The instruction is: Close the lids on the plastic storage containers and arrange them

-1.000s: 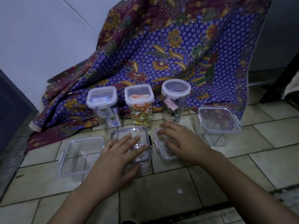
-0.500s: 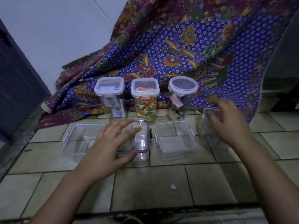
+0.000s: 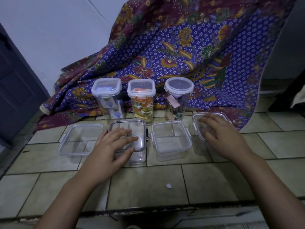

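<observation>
Pressing flat on the lid of the dark-rimmed container [image 3: 127,121], second from left in the near row, the left hand [image 3: 112,146] is spreading its straight fingers apart. The right hand [image 3: 221,136] is laying loosely spread fingers on the rightmost container [image 3: 214,114]. The leftmost container [image 3: 80,139] and third container [image 3: 170,139] are sitting lidded alongside. Three tall jars [image 3: 142,101] are standing behind them, against a patterned cloth [image 3: 181,47].

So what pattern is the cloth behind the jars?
Cloth is blue with small white flowers and big gold-and-maroon blooms; head view.
</observation>
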